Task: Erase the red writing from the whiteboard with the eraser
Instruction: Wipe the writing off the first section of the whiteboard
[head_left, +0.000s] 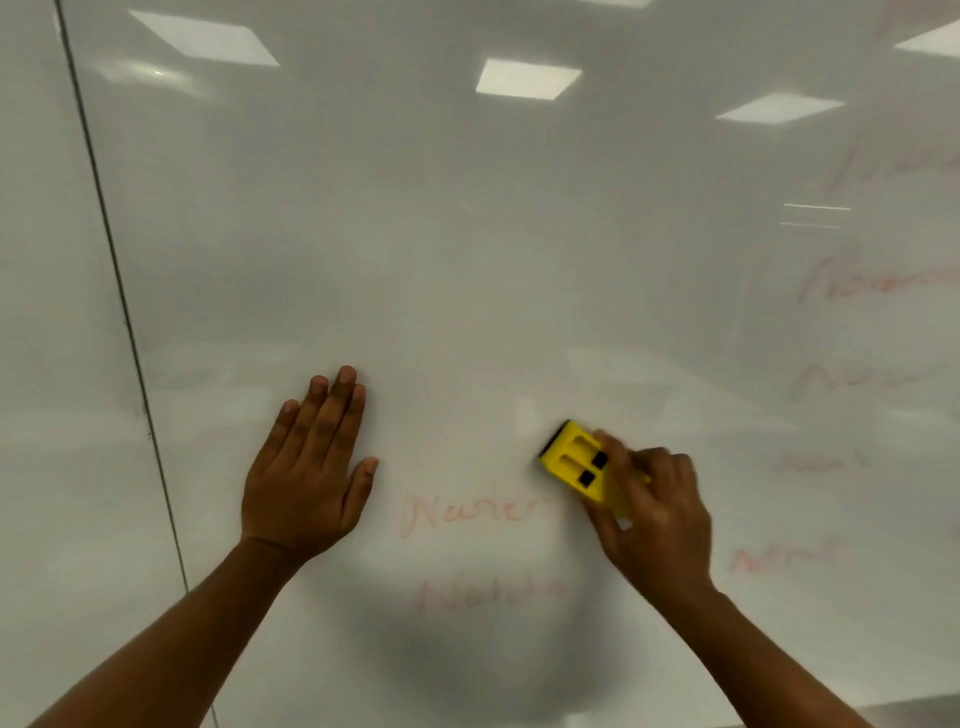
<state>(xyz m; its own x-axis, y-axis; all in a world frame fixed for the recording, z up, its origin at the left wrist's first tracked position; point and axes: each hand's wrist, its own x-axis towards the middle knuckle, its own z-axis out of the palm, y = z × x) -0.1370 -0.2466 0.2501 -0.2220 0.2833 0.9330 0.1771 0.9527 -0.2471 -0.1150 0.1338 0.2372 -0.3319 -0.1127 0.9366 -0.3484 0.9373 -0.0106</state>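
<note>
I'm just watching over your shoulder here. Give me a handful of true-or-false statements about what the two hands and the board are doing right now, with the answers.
1. The right hand grips a yellow eraser. True.
2. The left hand holds a marker. False: it holds nothing and lies flat on the whiteboard with straight fingers.
3. All the red writing is gone. False: a faint red word shows between the hands, another below it, and more at the right edge.
4. The eraser sits up and to the right of that red word. True.
5. The eraser is blue. False: it is yellow with black parts.
</note>
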